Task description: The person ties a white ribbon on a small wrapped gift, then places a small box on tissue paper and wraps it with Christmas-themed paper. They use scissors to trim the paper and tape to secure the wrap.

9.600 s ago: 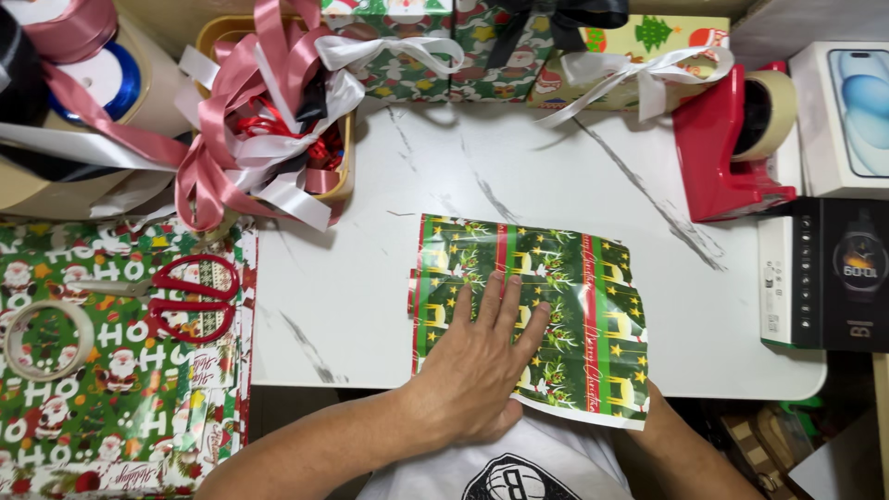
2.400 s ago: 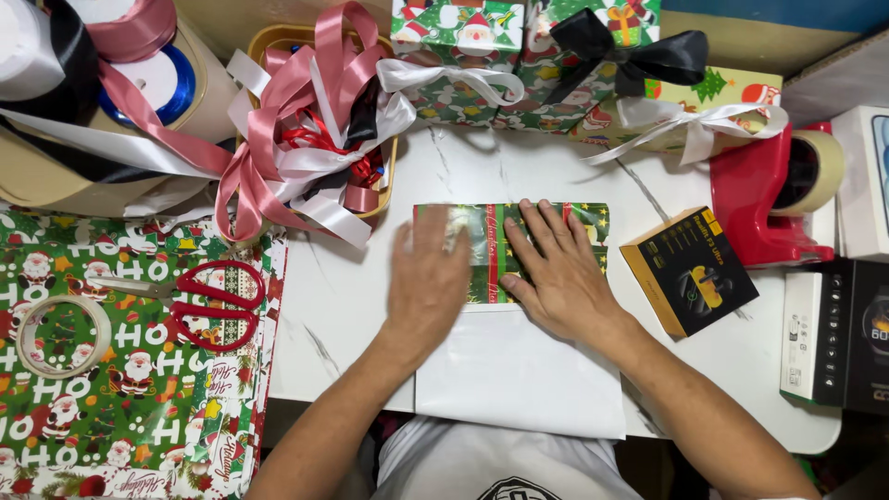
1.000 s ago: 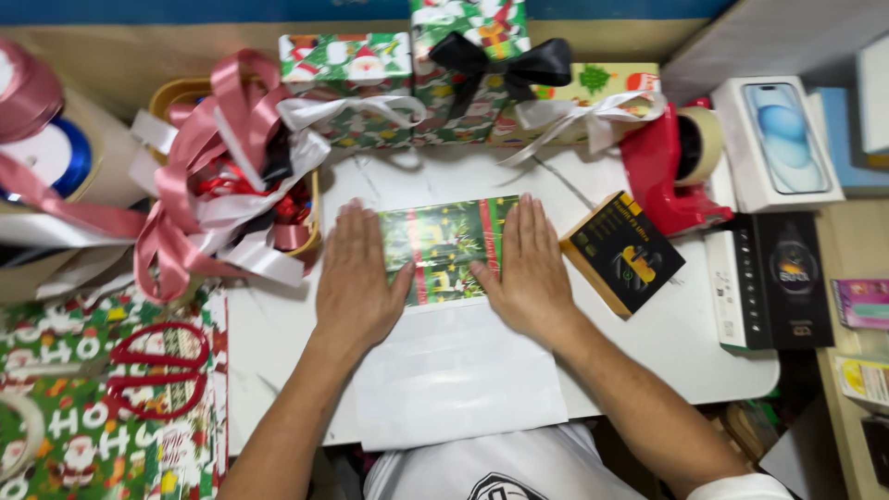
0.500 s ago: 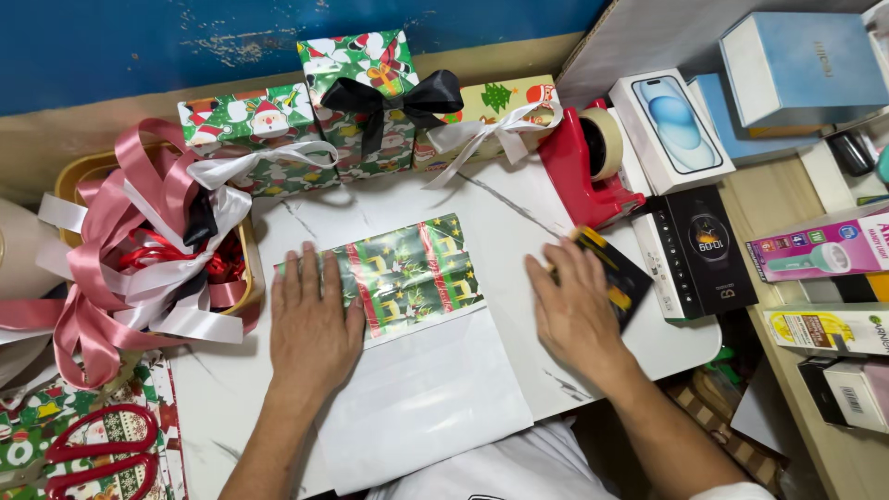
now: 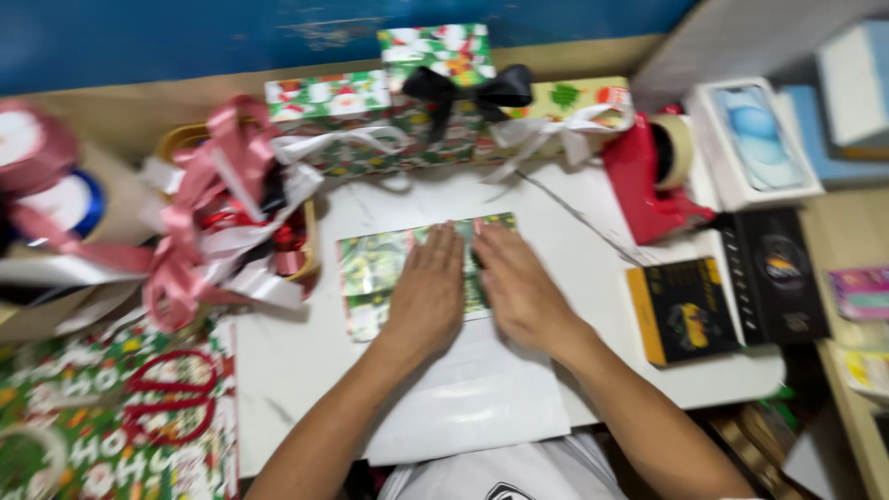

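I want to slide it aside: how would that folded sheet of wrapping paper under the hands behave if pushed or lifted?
The wrapping paper is thin, so it would probably flop and feel light. Its glossy face may slide easily on the smooth table. The left hand and right hand lie flat on the fold; released, it may spring open.

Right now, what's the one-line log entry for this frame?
left hand: flat on wrapping paper | right hand: flat on same paper, beside left | black box: right of hands, untouched | table

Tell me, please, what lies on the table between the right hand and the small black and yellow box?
Nothing: the head view shows bare white table between the right hand and the black and yellow box.
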